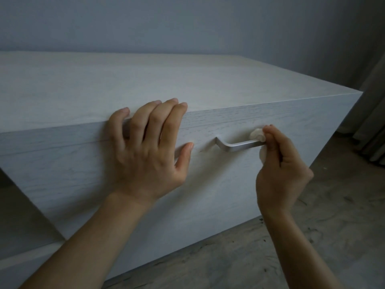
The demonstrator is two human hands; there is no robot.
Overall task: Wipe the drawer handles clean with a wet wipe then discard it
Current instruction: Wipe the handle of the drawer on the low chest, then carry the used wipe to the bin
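Fingers of my right hand (281, 170) curl round the wet wipe (257, 135), pinching it onto the right end of the metal handle (239, 146), right of centre in the frame. My left hand (150, 151), spread open at centre left, rests on the pale drawer front (83, 174), its 4 fingertips (174, 101) reaching the edge of the cabinet top (145, 80). Grey floor (333, 226) fills the lower right.

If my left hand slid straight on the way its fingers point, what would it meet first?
Nothing soon: the left hand would cross the bare cabinet top; probably the wall behind comes first, though depth is unclear.
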